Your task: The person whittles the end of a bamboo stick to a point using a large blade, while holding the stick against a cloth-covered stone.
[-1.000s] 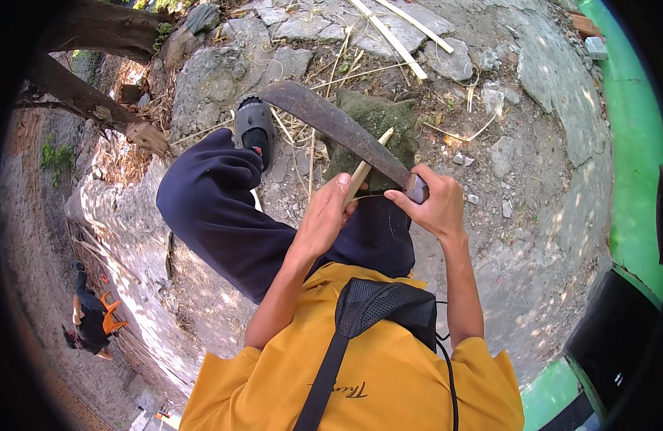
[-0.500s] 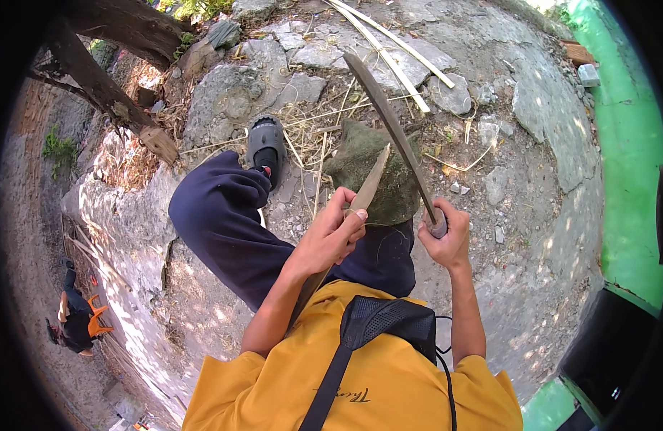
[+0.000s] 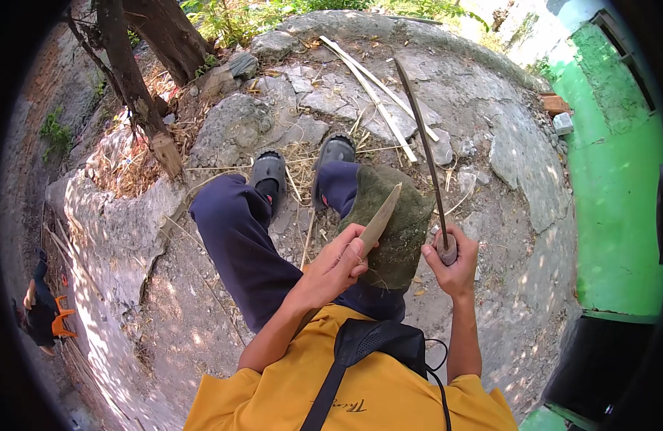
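My left hand (image 3: 336, 267) grips a flat, tapered brown piece (image 3: 381, 220) with a sharp point aimed up and right. Whether it is wood or a worn blade I cannot tell, and my hand and forearm cover its lower part. In my closed right hand (image 3: 455, 263) is the pale round handle of a machete (image 3: 427, 141). Its long dark blade stands up and leans slightly left, apart from the pointed piece. A dark green-brown cloth (image 3: 399, 251) drapes over my right leg, beneath and beyond the pointed piece.
Pale split strips (image 3: 375, 92) lie on cracked stone beyond my grey clogs (image 3: 268, 170). Thin shavings litter the ground near my feet. A tree trunk (image 3: 129, 79) stands far left, a green wall (image 3: 615, 215) right. Another person (image 3: 40, 309) is beside an orange chair at far left.
The view has shifted, and my right clog now shows. The machete blade stands more upright. Both hands keep their holds, and the cloth shows more fully over my right leg.
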Demonstrator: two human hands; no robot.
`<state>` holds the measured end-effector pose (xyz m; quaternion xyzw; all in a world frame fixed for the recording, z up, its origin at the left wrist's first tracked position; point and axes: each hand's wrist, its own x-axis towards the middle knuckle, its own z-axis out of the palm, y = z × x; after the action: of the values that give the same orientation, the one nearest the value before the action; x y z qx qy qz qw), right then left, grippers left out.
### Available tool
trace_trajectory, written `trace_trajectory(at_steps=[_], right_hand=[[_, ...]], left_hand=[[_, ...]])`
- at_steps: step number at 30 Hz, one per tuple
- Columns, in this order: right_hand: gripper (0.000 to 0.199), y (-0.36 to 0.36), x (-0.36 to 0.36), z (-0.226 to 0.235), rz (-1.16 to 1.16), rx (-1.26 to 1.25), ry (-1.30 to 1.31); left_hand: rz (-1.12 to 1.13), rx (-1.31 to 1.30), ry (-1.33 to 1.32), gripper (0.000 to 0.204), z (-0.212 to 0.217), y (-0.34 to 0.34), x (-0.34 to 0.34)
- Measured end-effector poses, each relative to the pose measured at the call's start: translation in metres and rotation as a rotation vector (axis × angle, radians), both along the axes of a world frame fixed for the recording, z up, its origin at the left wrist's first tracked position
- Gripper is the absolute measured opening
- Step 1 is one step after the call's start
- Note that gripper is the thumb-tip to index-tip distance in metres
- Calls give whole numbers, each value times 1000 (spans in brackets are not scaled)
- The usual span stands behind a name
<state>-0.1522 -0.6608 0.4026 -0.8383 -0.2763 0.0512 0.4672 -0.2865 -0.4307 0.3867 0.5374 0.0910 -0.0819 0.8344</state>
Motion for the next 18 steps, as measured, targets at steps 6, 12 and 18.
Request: trace_trajectory(at_steps=[6,12,18], right_hand=[[27,2,-1,-7,44,-98,-63],[36,15,29,-45,217,-134,-185],[43,33,69,-75,416,-177,-272]], left_hand=[[55,-1,132,45,7,4,7],[23,62,84,24,-23,13,27],[68,-97,380,15,-51,14,42]])
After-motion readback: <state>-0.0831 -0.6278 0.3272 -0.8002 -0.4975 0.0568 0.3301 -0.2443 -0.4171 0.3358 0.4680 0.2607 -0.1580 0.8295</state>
